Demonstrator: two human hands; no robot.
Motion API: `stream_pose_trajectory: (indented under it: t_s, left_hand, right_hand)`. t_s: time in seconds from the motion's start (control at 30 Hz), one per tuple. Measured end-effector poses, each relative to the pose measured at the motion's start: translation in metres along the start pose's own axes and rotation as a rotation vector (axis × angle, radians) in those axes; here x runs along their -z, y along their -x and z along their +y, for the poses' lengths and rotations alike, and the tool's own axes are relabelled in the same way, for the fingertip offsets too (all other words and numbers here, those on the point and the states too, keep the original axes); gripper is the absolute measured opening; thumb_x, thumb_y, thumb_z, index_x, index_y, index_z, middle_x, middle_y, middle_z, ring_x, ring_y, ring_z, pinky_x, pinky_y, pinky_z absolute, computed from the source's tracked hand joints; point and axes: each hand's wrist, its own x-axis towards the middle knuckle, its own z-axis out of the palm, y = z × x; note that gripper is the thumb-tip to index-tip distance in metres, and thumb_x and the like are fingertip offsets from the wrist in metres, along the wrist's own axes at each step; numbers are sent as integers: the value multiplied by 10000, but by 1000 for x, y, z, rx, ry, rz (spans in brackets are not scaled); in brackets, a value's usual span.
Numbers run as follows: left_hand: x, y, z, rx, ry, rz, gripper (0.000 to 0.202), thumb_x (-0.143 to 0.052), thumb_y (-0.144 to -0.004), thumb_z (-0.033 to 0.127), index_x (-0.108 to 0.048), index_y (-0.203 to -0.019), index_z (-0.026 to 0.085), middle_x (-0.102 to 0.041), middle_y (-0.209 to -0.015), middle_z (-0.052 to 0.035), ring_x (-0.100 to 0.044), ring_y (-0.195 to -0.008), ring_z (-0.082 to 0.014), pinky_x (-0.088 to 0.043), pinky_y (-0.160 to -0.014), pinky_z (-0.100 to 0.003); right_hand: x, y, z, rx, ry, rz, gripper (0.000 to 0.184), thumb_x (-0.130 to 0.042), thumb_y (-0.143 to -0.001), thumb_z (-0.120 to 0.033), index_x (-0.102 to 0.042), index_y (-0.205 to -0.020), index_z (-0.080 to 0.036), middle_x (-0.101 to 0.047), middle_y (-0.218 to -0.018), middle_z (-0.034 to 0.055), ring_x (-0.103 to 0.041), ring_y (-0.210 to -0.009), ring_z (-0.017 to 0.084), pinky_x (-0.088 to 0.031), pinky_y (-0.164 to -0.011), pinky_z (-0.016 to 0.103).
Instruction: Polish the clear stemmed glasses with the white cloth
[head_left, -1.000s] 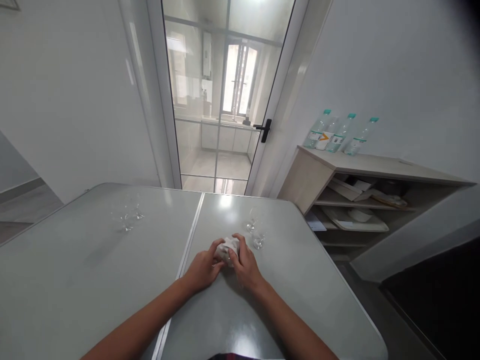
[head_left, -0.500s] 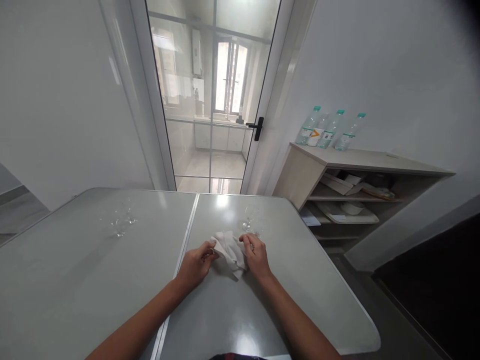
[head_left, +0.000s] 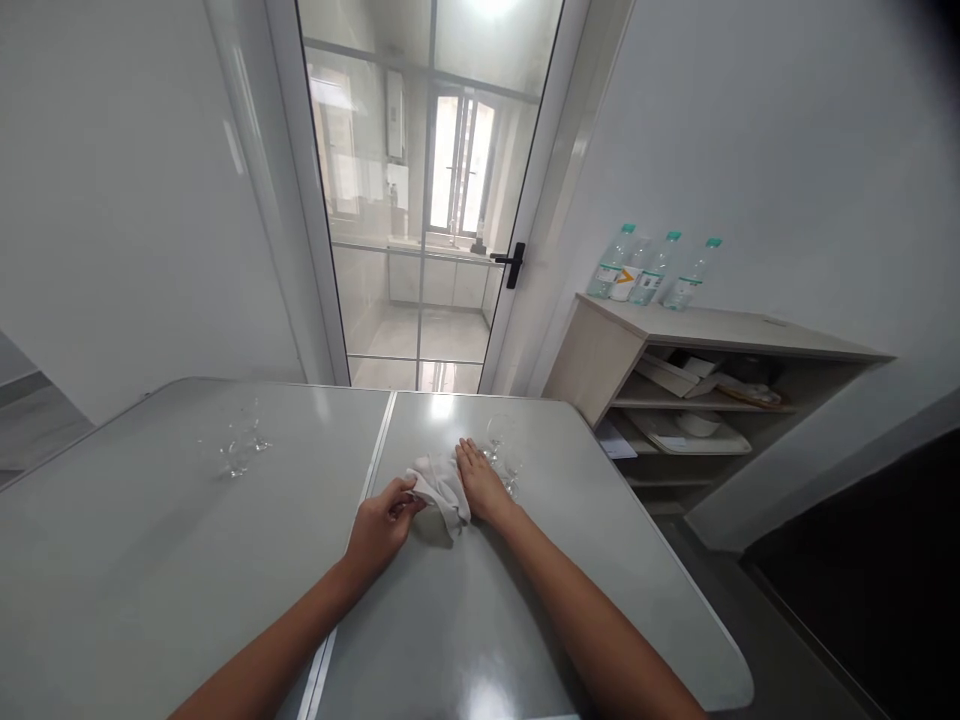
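Observation:
A crumpled white cloth (head_left: 441,488) is held just above the grey table between my two hands. My left hand (head_left: 382,525) is closed in a pinch at the cloth's left edge; whether anything lies inside the folds is hidden. Against the cloth's right side my right hand (head_left: 481,482) lies with its fingers stretched out together. Just beyond that hand stand clear stemmed glasses, one upright glass (head_left: 498,432) at the back and another glass (head_left: 513,472) close to the wrist, partly covered by it.
More clear glasses (head_left: 236,455) stand on the left half of the table (head_left: 187,580). A light strip (head_left: 380,440) divides the tabletop. At the right, a low shelf unit (head_left: 720,325) carries several plastic bottles (head_left: 651,272). A glass door (head_left: 420,200) is behind the table.
My right hand has gone from bent fingers at the cloth's edge to stretched fingers laid along it. The cloth and both hands have shifted slightly left.

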Motion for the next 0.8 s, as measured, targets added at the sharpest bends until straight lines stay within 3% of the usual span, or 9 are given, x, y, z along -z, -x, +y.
stream_pose_trajectory:
  t_s: [0.37, 0.6, 0.8]
  left_hand:
    - [-1, 1, 1, -33, -51, -35, 192, -643, -905, 301, -626, -1084, 232, -756, -774, 5, -671, -600, -139, -493, -612, -226]
    - [-2, 0, 0, -25, -51, -28, 184, -637, -903, 282, -623, -1081, 236, -738, -745, 22, -641, -583, -133, -470, -605, -220]
    - [-3, 2, 0, -11, -49, -55, 181, -625, -923, 311, -611, -1087, 236, -702, -712, 33, -590, -573, -129, -460, -623, -231]
  right_hand:
    - [-9, -12, 27, -126, 125, -18, 636, -283, -1053, -404, -371, -1538, -2, -315, -1635, 204, -251, -1543, 282, -159, -1257, 419]
    - [-1, -12, 43, -178, 158, 0, 634, -304, -1050, -388, -339, -1555, -6, -316, -1636, 204, -265, -1536, 293, -167, -1251, 423]
    - [3, -10, 48, -148, 98, 47, 563, -332, -1037, -341, -434, -1505, -44, -357, -1621, 193, -274, -1532, 291, -183, -1240, 464]
